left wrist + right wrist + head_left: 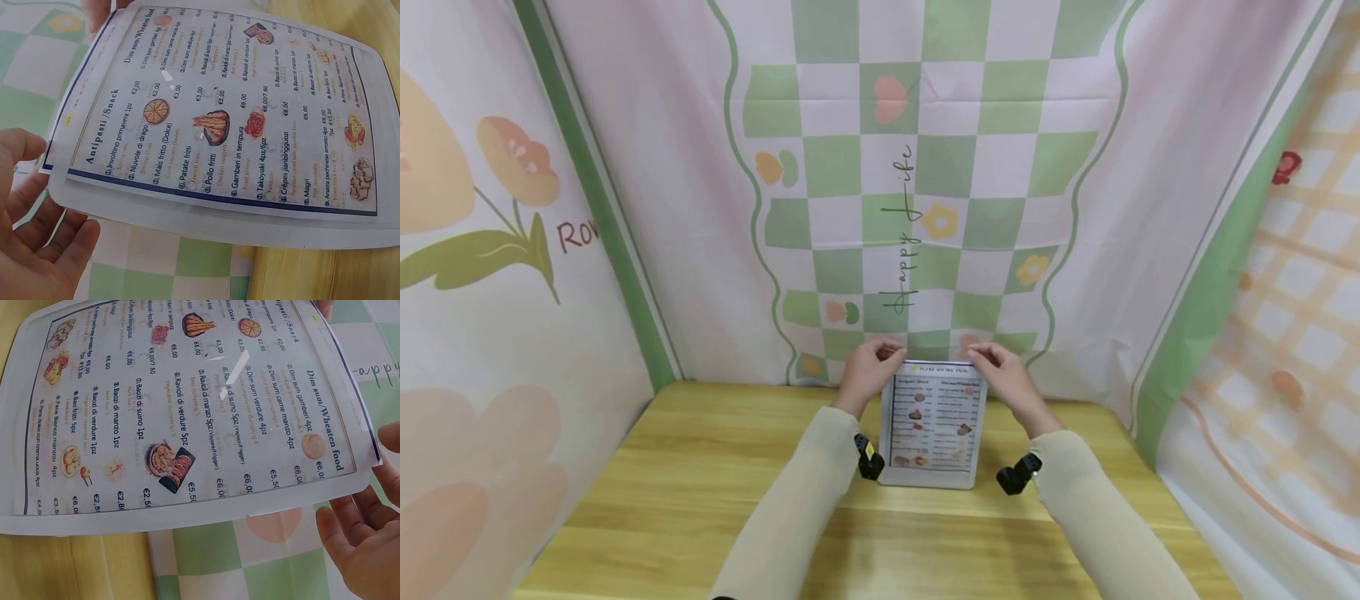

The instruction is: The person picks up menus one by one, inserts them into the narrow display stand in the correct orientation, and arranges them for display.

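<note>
A printed menu (pixel 934 421) with food pictures and prices stands upright in a clear holder with a white border (pixel 925 478), on the wooden table. The menu's top edge sticks out a little above the holder. My left hand (pixel 867 375) pinches the top left corner of the sheet, thumb in front and fingers behind. At the top right corner my right hand (pixel 1009 385) does the same. In the left wrist view the thumb of the left hand (pixel 31 250) meets the sheet's corner. The right wrist view shows the right hand (pixel 369 544) at the opposite corner.
The wooden table (pixel 715 492) ends at a hanging cloth (pixel 820 167) with green checks and flowers behind the menu. Printed cloths hang at the left (pixel 482 350) and right (pixel 1285 333). A small black camera (pixel 868 458) sits on the left wrist, another camera (pixel 1018 473) on the right.
</note>
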`<act>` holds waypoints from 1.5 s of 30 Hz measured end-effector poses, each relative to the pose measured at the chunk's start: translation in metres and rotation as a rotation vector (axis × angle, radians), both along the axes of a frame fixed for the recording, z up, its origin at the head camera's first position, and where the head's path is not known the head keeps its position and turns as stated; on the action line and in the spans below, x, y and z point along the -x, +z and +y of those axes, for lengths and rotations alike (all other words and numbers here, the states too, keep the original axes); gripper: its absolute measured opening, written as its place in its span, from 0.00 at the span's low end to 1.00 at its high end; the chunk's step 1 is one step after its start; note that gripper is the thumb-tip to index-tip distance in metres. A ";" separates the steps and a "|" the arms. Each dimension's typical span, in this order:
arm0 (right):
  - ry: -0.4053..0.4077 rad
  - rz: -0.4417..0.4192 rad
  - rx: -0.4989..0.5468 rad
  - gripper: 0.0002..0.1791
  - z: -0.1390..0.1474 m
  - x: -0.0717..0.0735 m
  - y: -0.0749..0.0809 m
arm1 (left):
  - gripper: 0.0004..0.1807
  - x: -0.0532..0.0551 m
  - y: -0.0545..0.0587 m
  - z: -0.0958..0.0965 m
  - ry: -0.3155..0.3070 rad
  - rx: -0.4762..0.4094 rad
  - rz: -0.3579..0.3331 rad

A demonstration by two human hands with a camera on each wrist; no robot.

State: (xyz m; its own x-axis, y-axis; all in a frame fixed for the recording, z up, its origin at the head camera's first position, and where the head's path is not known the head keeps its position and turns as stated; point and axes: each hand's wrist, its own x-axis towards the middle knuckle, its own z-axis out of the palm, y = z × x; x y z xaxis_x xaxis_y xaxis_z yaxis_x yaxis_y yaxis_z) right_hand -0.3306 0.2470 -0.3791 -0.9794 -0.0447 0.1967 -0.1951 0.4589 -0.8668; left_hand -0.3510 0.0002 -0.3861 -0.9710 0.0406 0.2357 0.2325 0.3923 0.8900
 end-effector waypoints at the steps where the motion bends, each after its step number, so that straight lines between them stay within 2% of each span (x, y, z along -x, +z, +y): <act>1: 0.004 0.000 0.001 0.29 0.000 0.000 0.000 | 0.10 0.000 0.000 0.000 -0.001 0.003 -0.003; 15: 0.043 -0.009 0.004 0.26 0.001 -0.002 -0.003 | 0.10 -0.006 0.000 -0.002 -0.043 0.023 -0.011; 22: 0.061 -0.020 -0.017 0.24 0.002 -0.003 -0.006 | 0.09 -0.007 -0.004 0.000 -0.046 0.022 -0.032; 33: 0.052 -0.037 -0.004 0.22 0.001 -0.004 -0.009 | 0.08 -0.008 -0.005 0.001 -0.039 0.027 -0.017; 38: 0.058 -0.034 -0.002 0.24 0.002 -0.003 -0.009 | 0.08 -0.008 -0.005 -0.001 -0.034 0.010 -0.028; 45: 0.058 -0.041 -0.016 0.30 0.010 -0.011 -0.007 | 0.11 -0.011 -0.005 -0.010 -0.043 -0.023 -0.017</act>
